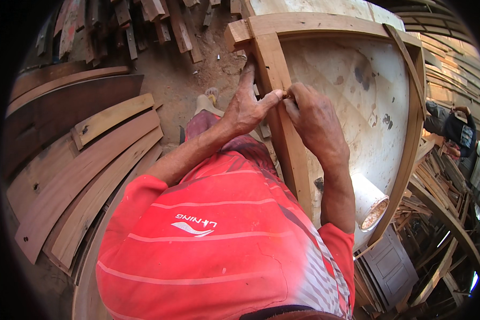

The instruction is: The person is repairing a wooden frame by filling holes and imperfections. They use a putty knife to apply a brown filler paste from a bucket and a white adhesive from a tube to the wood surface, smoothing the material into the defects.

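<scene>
A wooden frame (274,69) of joined beams lies in front of me on a pale, stained board (352,90). My left hand (245,109) grips its left beam, thumb on the top face and fingers along the outer side. Across from that thumb, my right hand (316,120) is closed in a pinch at the beam's inner edge. A tiny brownish bit shows at its fingertips, too small to name. Beside my right forearm is a white bucket (360,197) with crumbly brownish matter at its mouth.
Curved wooden planks (90,154) are stacked at the left, with cut timber pieces (170,26) at the far left. A panelled wooden piece (389,264) leans at the lower right near piled scrap wood (437,186). Another person (456,128) is at the far right.
</scene>
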